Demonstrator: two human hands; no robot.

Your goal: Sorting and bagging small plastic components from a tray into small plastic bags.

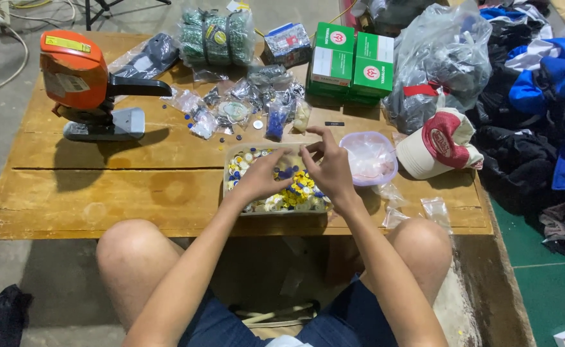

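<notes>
A clear rectangular tray [231,160] full of small yellow, white and blue round pieces sits at the near edge of a low wooden table [102,193]. My left hand [263,177] reaches into the tray, fingers down among the pieces. Just above the tray's right side hovers my right hand [327,164], fingers curled together as if pinching something too small to make out. A round clear bowl with a lilac rim [369,157] stands right of that hand.
An orange and black press tool [86,83] stands at the table's left. Small plastic bags of parts [231,106], green boxes [353,61], green thread spools [215,35], a red and white cap [440,141] and piled clothing [539,96] crowd the back and right.
</notes>
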